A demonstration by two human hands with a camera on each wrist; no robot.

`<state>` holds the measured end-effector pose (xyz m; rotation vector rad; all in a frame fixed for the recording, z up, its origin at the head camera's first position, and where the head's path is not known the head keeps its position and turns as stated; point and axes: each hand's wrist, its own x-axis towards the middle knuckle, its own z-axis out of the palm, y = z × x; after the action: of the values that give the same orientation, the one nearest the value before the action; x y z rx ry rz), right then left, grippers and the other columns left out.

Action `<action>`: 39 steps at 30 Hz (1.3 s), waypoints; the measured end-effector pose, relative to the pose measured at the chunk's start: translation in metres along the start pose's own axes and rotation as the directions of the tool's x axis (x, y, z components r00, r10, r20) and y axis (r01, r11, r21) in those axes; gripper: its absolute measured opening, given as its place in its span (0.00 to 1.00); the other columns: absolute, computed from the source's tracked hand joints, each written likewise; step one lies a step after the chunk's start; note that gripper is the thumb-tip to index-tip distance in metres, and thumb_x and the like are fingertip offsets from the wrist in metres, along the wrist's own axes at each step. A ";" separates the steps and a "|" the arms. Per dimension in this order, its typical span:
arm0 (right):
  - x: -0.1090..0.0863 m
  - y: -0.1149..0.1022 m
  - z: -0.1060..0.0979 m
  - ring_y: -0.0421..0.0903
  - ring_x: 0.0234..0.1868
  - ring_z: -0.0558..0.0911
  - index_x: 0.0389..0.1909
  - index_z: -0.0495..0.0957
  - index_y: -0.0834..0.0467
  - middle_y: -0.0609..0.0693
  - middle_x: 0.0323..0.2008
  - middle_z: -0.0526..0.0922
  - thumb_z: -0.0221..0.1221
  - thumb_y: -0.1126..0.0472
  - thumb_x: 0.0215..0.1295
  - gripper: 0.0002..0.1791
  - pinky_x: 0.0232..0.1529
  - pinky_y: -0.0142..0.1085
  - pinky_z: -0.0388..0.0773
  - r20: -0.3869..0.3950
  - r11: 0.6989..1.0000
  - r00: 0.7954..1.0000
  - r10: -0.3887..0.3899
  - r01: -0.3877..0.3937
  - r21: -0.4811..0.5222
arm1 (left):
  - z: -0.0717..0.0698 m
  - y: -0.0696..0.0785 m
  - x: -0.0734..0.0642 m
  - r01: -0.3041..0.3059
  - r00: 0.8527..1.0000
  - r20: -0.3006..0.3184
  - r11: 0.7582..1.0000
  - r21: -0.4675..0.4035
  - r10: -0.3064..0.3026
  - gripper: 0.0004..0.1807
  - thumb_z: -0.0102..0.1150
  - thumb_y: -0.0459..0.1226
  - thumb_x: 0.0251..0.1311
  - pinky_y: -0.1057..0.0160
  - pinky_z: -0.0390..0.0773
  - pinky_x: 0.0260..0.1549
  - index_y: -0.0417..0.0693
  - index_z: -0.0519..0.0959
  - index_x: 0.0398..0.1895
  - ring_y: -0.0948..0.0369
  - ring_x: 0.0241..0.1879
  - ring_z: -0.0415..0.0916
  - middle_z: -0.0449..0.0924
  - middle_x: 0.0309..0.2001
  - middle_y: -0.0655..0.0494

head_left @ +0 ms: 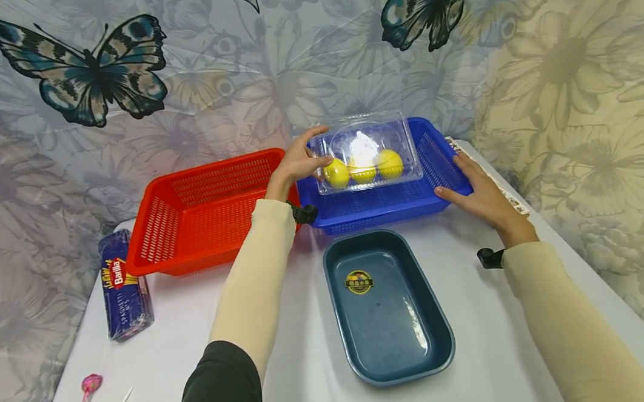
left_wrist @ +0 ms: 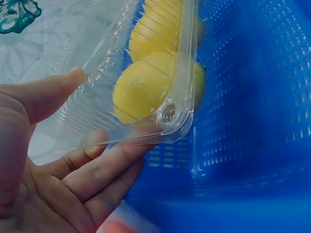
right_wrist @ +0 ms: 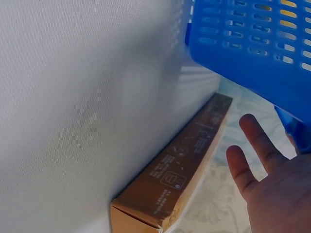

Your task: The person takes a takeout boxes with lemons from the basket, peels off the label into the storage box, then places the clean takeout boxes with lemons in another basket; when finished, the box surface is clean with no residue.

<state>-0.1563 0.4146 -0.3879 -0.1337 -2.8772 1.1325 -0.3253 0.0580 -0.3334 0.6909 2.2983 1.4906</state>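
Note:
A clear plastic fruit box (head_left: 363, 156) with three lemons (head_left: 390, 163) lies tilted over the blue basket (head_left: 388, 212); whether it rests on the basket is hard to tell. My left hand (head_left: 298, 160) holds the box by its left end. In the left wrist view, the fingers (left_wrist: 104, 172) are under one corner of the box and the thumb is at its side. At the basket's right end is my right hand (head_left: 480, 193), its thumb over the rim. The right wrist view has two fingers (right_wrist: 260, 141) spread and straight, the others partly hidden behind the rim.
Left of the blue basket stands a red basket (head_left: 208, 225). A dark teal tray (head_left: 388, 319) lies in front. At the left are a spaghetti pack (head_left: 124, 290) and two lollipops (head_left: 91, 383). A long brown box (right_wrist: 180, 155) lies by the right table edge.

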 end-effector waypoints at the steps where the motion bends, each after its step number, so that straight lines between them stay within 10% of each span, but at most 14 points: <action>1: 0.000 0.000 0.001 0.61 0.83 0.38 0.83 0.38 0.52 0.50 0.84 0.34 0.60 0.37 0.67 0.56 0.76 0.70 0.39 0.001 1.000 1.000 0.000 0.000 0.001 | 0.001 -0.001 0.001 -0.008 1.000 -0.003 1.000 0.013 0.008 0.39 0.65 0.33 0.66 0.47 0.86 0.38 0.58 0.62 0.78 0.46 0.23 0.79 0.79 0.43 0.37; 10: 0.002 0.002 0.004 0.62 0.83 0.37 0.83 0.37 0.51 0.50 0.84 0.33 0.59 0.36 0.67 0.55 0.76 0.70 0.39 0.007 1.000 1.000 0.006 -0.006 -0.001 | 0.012 -0.012 0.002 -0.024 0.999 -0.036 0.985 0.168 0.031 0.39 0.67 0.39 0.65 0.51 0.83 0.36 0.65 0.63 0.77 0.39 0.30 0.82 0.67 0.19 0.53; 24: 0.002 0.002 0.001 0.62 0.83 0.38 0.83 0.38 0.50 0.51 0.84 0.34 0.59 0.35 0.67 0.55 0.76 0.71 0.40 -0.008 1.000 1.000 0.008 -0.008 -0.023 | 0.024 -0.014 0.001 -0.002 0.999 -0.047 0.960 0.281 0.016 0.38 0.68 0.45 0.64 0.62 0.72 0.29 0.69 0.63 0.76 0.43 0.31 0.80 0.70 0.20 0.56; 31: 0.001 0.003 0.002 0.62 0.83 0.38 0.83 0.37 0.51 0.49 0.84 0.33 0.59 0.36 0.67 0.56 0.76 0.70 0.39 -0.002 1.000 1.000 0.013 -0.013 -0.009 | 0.023 -0.013 -0.001 -0.003 1.000 -0.004 0.955 0.296 0.005 0.43 0.68 0.46 0.63 0.50 0.78 0.56 0.66 0.58 0.79 0.44 0.46 0.81 0.81 0.48 0.44; 35: 0.000 0.002 0.002 0.62 0.83 0.38 0.83 0.37 0.51 0.48 0.84 0.33 0.59 0.35 0.67 0.56 0.76 0.71 0.40 -0.002 1.000 1.000 0.016 -0.016 -0.016 | 0.023 -0.011 0.000 -0.018 1.000 0.000 0.942 0.335 0.019 0.43 0.68 0.46 0.63 0.44 0.69 0.71 0.62 0.57 0.79 0.47 0.68 0.70 0.66 0.75 0.52; 39: 0.000 0.001 0.001 0.62 0.83 0.38 0.83 0.37 0.51 0.48 0.84 0.33 0.59 0.35 0.67 0.56 0.76 0.71 0.39 -0.002 1.000 1.000 0.018 -0.018 -0.009 | 0.023 -0.008 -0.001 -0.011 1.000 -0.008 0.935 0.355 0.015 0.43 0.69 0.45 0.62 0.43 0.65 0.73 0.60 0.58 0.79 0.47 0.76 0.61 0.60 0.79 0.55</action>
<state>-0.1559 0.4147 -0.3890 -0.1614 -2.8860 1.1212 -0.3150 0.0721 -0.3503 0.7925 2.6058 1.0907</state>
